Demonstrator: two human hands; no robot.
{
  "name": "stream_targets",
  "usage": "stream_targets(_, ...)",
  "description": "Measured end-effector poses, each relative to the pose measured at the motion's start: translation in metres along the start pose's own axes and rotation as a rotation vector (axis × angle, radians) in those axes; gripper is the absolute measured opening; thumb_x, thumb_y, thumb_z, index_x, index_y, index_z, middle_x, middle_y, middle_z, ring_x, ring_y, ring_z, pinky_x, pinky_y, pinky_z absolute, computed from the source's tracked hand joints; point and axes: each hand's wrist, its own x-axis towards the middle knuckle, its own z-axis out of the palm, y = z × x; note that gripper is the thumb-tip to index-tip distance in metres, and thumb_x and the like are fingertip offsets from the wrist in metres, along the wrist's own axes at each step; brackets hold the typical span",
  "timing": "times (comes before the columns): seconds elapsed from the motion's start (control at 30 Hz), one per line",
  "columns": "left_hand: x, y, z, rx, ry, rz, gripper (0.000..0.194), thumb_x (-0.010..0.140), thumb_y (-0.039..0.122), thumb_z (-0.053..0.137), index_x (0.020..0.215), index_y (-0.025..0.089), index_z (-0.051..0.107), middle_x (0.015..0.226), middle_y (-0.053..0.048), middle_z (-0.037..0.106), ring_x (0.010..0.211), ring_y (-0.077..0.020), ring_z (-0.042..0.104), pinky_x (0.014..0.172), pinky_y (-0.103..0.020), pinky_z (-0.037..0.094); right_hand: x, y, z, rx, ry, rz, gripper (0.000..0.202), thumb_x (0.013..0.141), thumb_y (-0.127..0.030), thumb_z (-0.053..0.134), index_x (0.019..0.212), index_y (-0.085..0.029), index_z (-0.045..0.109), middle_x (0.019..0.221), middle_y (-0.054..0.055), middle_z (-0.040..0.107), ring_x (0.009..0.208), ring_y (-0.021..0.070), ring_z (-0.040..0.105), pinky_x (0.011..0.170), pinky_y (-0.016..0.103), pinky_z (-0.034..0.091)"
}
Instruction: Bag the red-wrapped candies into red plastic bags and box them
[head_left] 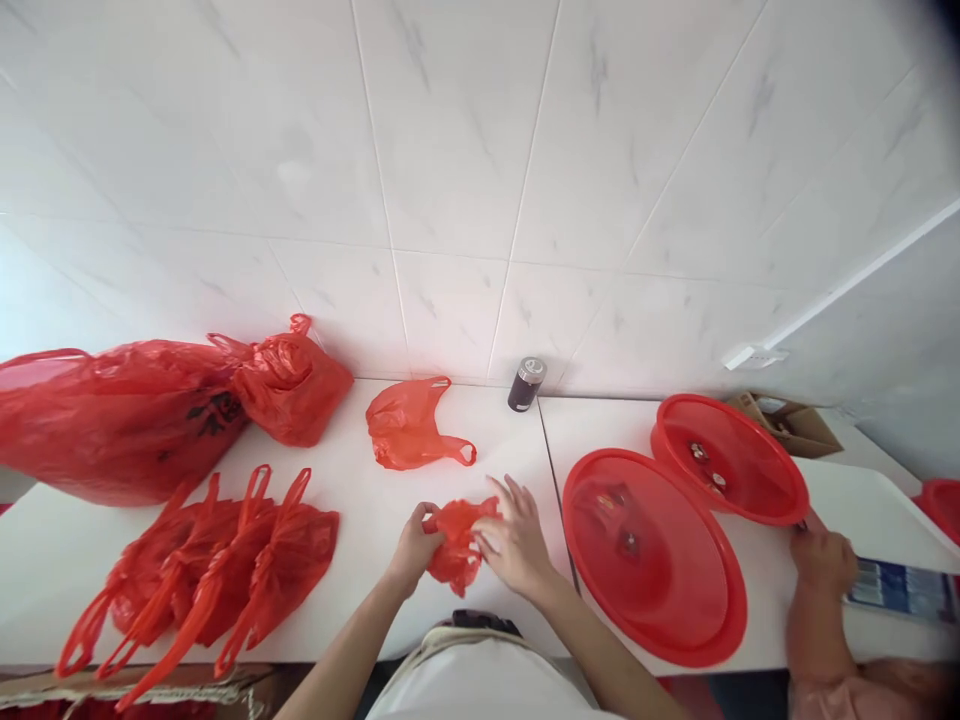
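- A large filled red plastic bag (120,420) is cut off by the left edge; its contents are hidden.
- A row of red carrier bags (300,560) is set on the table (360,520), loop handles splayed; the contents are concealed.
- A knotted red bag (296,400) is placed beside the large bag, near the wall.
- A flat red carrier bag (401,425) is laid out behind the hands.
- The left edge of a crumpled red plastic bag (454,540) is pinched between thumb and fingers of the left hand (415,548). The bag is located between both hands, above the table; its mouth cannot be identified.
- The bag's right side is met by the thumb side of the right hand (521,545); the other fingers are spread. Exact contact is blurred. The step in hand is judged to be two-handed spreading of the film; a light, opposed grip is called for.
- A dark canister (525,385) is stood near the wall.
- Small items, too small to identify, are held in the front red basin (675,590) and rear red basin (742,450).
- The rear rim is approached by a co-worker's hand (829,560); its fingertips are unclear.
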Motion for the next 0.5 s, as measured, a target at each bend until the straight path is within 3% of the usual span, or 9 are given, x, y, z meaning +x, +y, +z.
stream_targets(0.07,-0.007,0.002,0.011,0.001,-0.034,0.004,0.030,0.067,0.024,0.055,0.093,0.024,0.040,0.068,0.003,0.063,0.049,-0.0121,0.055,0.048,-0.022,0.041,0.009,0.006,0.012,-0.042,-0.189,-0.092,0.019,0.084,-0.034,0.059,0.094,-0.027,0.074,0.154,0.002,0.033,0.141,0.0368,0.024,0.111,0.058,0.017)
stream_targets(0.17,-0.015,-0.002,0.010,0.073,-0.020,-0.004,0.033,0.064,0.015,0.053,0.094,0.025,0.044,0.063,0.006,0.058,0.045,-0.0099,0.048,0.046,-0.020,0.035,0.023,0.022,0.027,-0.052,-0.345,-0.040,0.023,0.088,-0.032,0.054,0.098,-0.024,0.073,0.121,0.008,0.065,0.115,0.0271,0.055,0.101,0.042,0.036)
stream_targets(0.27,-0.019,-0.013,-0.016,0.209,0.105,-0.028,0.040,0.056,0.005,0.051,0.090,0.025,0.047,0.054,0.010,0.046,0.044,-0.0106,0.042,0.047,-0.021,0.028,0.028,0.038,0.030,-0.117,-0.298,0.105,0.027,0.090,-0.021,0.045,0.086,-0.019,0.072,0.086,0.008,0.070,0.086,0.0215,0.063,0.080,0.031,0.043)
stream_targets(0.4,-0.015,-0.022,-0.062,0.361,0.308,-0.057,0.032,0.052,0.001,0.051,0.075,0.024,0.045,0.054,0.008,0.044,0.054,-0.0143,0.047,0.055,-0.023,0.027,0.024,0.059,0.018,-0.191,-0.234,0.248,0.031,0.086,-0.011,0.044,0.106,-0.023,0.065,0.096,0.006,0.066,0.078,0.0175,0.065,0.064,0.025,0.039)
stream_targets(0.5,-0.007,-0.006,-0.074,0.382,0.335,-0.029,0.024,0.054,0.004,0.053,0.068,0.022,0.047,0.059,0.005,0.051,0.060,-0.0161,0.051,0.059,-0.025,0.032,0.028,0.071,-0.001,-0.153,-0.281,0.319,0.050,0.077,-0.002,0.045,0.121,-0.024,0.058,0.099,0.006,0.065,0.076,0.0172,0.065,0.061,0.024,0.038)
